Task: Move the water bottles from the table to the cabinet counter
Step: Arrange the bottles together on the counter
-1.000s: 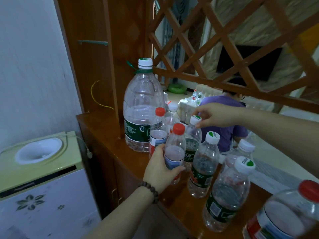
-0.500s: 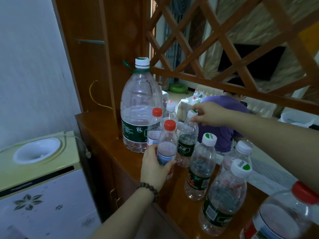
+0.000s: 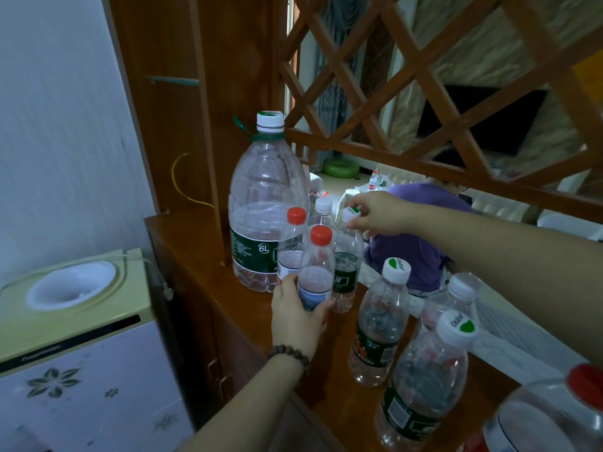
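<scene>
On the brown wooden cabinet counter (image 3: 182, 236), a large clear plastic 6L jug with a white cap and green label (image 3: 267, 203) stands upright near the back corner, and it serves as the landmark for everything else. Just in front of the jug and touching its lower right side stands a small clear bottle with a red cap (image 3: 292, 243). In front of that one is a second red-capped clear bottle with a blue-and-white label (image 3: 316, 272); the left hand (image 3: 297, 318), a dark bead bracelet (image 3: 290, 355) on its wrist, is wrapped around this bottle's lower half, fingers closed on it, with the bottle upright on the counter. To the right of the jug, a white-capped clear bottle (image 3: 323, 210) stands behind a clear bottle with a dark green label and a white-and-green cap (image 3: 347, 269). The right hand (image 3: 375, 213) pinches this green-label bottle by its cap, thumb and fingertips closed around it. Further right of the jug and nearer the camera stand three more white-capped clear bottles (image 3: 380, 324), well apart from the jug, and at the lower right edge a red-capped clear jug (image 3: 554, 415) is partly cut off. Left of the 6L jug, below counter height, sits a pale water dispenser with a white round top opening (image 3: 71, 285).
</scene>
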Available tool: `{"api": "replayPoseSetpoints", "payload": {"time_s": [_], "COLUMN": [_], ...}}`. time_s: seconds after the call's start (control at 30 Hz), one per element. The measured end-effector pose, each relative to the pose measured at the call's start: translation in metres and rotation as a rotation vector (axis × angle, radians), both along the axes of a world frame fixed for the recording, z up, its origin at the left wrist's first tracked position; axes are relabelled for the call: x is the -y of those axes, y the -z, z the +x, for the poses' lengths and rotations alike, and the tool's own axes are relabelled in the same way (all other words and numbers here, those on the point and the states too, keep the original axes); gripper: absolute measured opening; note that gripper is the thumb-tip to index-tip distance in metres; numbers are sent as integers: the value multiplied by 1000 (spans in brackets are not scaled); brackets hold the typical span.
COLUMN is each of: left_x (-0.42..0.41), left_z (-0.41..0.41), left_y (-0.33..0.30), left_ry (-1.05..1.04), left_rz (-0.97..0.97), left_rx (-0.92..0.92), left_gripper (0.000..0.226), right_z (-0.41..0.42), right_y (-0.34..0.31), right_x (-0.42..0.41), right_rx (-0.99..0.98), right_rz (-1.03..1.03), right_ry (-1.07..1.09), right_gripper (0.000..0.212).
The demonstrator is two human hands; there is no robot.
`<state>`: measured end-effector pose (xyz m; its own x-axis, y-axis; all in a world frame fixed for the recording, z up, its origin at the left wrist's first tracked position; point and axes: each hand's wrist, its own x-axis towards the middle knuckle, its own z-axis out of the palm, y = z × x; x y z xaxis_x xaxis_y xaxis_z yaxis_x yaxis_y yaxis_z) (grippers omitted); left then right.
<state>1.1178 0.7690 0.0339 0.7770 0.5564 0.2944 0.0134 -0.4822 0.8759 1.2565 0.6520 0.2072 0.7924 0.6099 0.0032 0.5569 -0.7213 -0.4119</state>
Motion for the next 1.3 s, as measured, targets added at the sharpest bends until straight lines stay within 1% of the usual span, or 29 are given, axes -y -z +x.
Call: {"api": "replayPoseSetpoints", "payload": {"time_s": [0.13, 0.3, 0.4, 0.47, 0.53, 0.63, 0.77, 0.83, 0.97, 1.07, 1.13, 1.2, 1.3], "left_x": [6, 16, 16, 15, 14, 12, 13, 14, 25, 42, 54, 61, 66], "left_z": [5, 5, 5, 4, 4, 4, -1, -12, -43, -58, -63, -67, -69], "left_y": [1, -4, -4, -2, 0, -1, -1, -2, -15, -34, -46, -53, -57], "left_ry": [-44, -95, -112, -109, -94, -78, -62, -51, -98, -3, 114, 245, 413], "left_rz": [-38, 13, 24, 41, 59, 61, 58, 77, 184, 200, 149, 63, 0], "left_rx": [14, -25, -33, -47, -67, -84, -73, -24, 135, 267, 296, 262, 139], "left_gripper": [61, 57, 60, 64, 68, 74, 79, 75, 49, 32, 25, 29, 52], "right_z": [2, 3, 1, -2, -3, -6, -14, -22, -45, -67, -85, -104, -125], "right_y": [1, 3, 3, 1, 0, -3, -10, -15, -34, -50, -56, -59, -57], "right_x": [2, 2, 2, 3, 4, 8, 18, 28, 57, 84, 105, 124, 150], "right_rx": [-34, -36, 42, 117, 141, 105, 50, 46, 81, 86, 87, 70, 11], "right_rz": [26, 32, -34, -106, -147, -148, -97, -76, -27, 16, 37, 56, 78], "right_ry": [-12, -36, -57, -72, -82, -87, -94, -108, -94, -50, -33, -16, 28], "right_gripper": [44, 45, 48, 53, 59, 64, 68, 71, 66, 53, 47, 44, 43]}}
